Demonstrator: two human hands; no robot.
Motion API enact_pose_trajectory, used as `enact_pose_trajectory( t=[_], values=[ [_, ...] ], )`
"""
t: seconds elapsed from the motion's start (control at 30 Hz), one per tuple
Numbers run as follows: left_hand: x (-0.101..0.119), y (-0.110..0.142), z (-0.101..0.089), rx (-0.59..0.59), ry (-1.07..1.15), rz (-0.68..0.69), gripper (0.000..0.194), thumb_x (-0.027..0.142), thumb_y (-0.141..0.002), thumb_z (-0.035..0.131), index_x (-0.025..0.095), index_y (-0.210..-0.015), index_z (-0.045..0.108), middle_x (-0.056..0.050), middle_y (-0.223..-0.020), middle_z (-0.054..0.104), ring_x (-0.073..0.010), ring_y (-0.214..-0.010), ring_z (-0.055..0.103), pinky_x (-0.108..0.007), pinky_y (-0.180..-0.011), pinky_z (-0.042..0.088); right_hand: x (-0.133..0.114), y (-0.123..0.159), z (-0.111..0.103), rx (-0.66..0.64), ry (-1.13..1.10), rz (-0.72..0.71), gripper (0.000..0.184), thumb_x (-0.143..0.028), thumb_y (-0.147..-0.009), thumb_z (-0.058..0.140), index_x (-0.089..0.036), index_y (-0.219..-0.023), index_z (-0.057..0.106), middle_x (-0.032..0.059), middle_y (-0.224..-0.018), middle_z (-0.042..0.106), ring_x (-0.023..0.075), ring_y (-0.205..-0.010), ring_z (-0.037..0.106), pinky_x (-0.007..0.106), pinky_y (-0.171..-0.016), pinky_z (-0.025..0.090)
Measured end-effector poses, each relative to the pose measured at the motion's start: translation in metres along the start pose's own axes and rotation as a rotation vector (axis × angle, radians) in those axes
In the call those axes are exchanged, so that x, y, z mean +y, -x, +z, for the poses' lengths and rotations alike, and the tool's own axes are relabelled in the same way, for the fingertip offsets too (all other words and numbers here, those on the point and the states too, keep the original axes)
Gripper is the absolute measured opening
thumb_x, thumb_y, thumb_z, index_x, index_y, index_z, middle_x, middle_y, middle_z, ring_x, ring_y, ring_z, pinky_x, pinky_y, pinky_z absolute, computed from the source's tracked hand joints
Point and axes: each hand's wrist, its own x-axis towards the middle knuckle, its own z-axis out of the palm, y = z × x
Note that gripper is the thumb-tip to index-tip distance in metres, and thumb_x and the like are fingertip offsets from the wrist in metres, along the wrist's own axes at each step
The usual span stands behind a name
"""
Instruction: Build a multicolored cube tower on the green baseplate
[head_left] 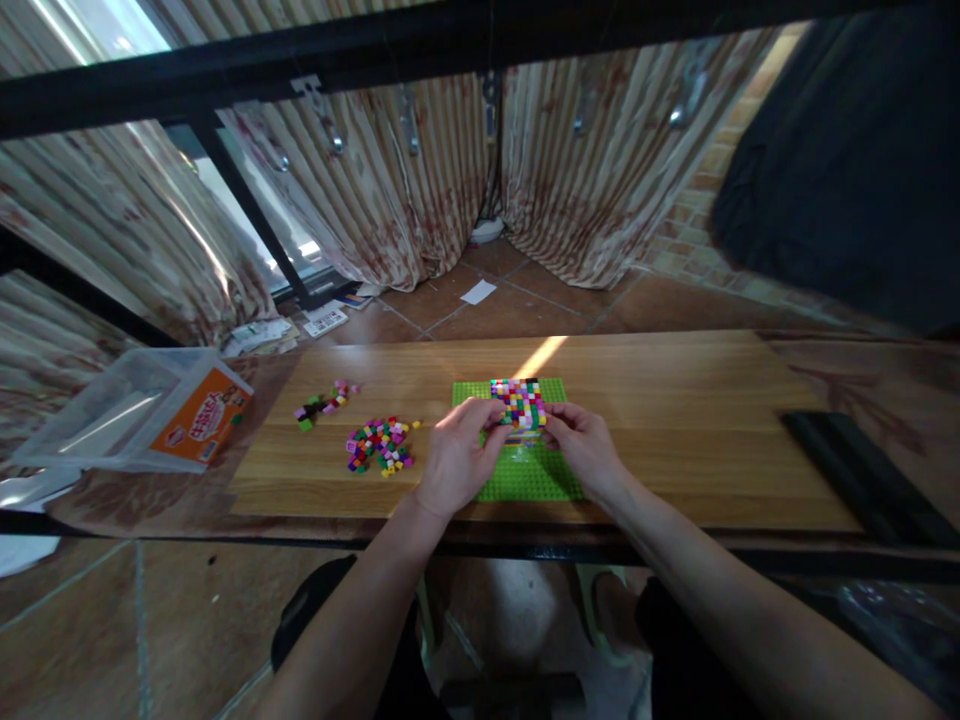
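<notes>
A green baseplate [525,472] lies on the wooden board. On its far half stands a block of small many-coloured bricks [519,399]. My left hand [456,452] and my right hand [583,444] meet at the near edge of that block, fingers curled and pinched against the bricks. What the fingertips hold is too small to make out. A loose pile of coloured bricks [379,445] lies to the left of my left hand, and a smaller scatter of bricks [324,402] lies farther left.
The wooden board [675,420] rests on a patterned table. A clear plastic box with an orange label [146,410] lies at the left. A dark flat object [862,470] lies at the right. A black frame bar [450,45] crosses overhead. Curtains hang behind.
</notes>
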Motion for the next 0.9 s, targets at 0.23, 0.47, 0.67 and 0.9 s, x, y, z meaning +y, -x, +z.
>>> enact_pose_trajectory(
  t=[0.23, 0.47, 0.67, 0.9],
  values=[
    [-0.0014, -0.0015, 0.0021, -0.028, -0.113, 0.121, 0.004, 0.024, -0.088, 0.059, 0.021, -0.088, 0.062, -0.001, -0.088, 0.068, -0.0144, -0.085, 0.063, -0.029, -0.079, 0.050, -0.0011, 0.0014, 0.0017, 0.027, -0.024, -0.002, 0.028, -0.038, -0.060, 0.065, -0.016, -0.077, 0.069, -0.0019, -0.056, 0.060, 0.0105, -0.050, 0.047, 0.024, -0.049, 0.037],
    [-0.0013, -0.0021, 0.0050, -0.013, -0.155, 0.197, 0.011, 0.024, -0.091, 0.055, 0.022, -0.089, 0.066, -0.002, -0.093, 0.069, -0.0138, -0.089, 0.064, -0.028, -0.082, 0.050, 0.0009, 0.0006, 0.0006, 0.019, -0.004, -0.006, 0.029, -0.040, -0.061, 0.066, -0.017, -0.078, 0.070, -0.0014, -0.057, 0.061, 0.0110, -0.051, 0.048, 0.024, -0.049, 0.037],
    [-0.0008, -0.0019, 0.0074, -0.003, -0.155, 0.176, 0.013, 0.024, -0.090, 0.056, 0.023, -0.100, 0.065, -0.003, -0.098, 0.070, -0.0157, -0.092, 0.064, -0.031, -0.085, 0.051, -0.0007, 0.0009, 0.0004, 0.011, -0.009, -0.004, 0.027, -0.038, -0.061, 0.065, -0.017, -0.077, 0.070, -0.0006, -0.059, 0.062, 0.0111, -0.051, 0.048, 0.024, -0.049, 0.038],
    [-0.0028, -0.0010, 0.0102, 0.003, -0.154, 0.145, 0.016, 0.024, -0.089, 0.058, 0.022, -0.105, 0.061, -0.003, -0.098, 0.071, -0.0163, -0.091, 0.065, -0.032, -0.086, 0.051, -0.0016, 0.0015, 0.0007, 0.013, -0.014, -0.004, 0.027, -0.038, -0.061, 0.066, -0.017, -0.077, 0.070, -0.0008, -0.058, 0.062, 0.0109, -0.050, 0.048, 0.024, -0.049, 0.038]
  ],
)
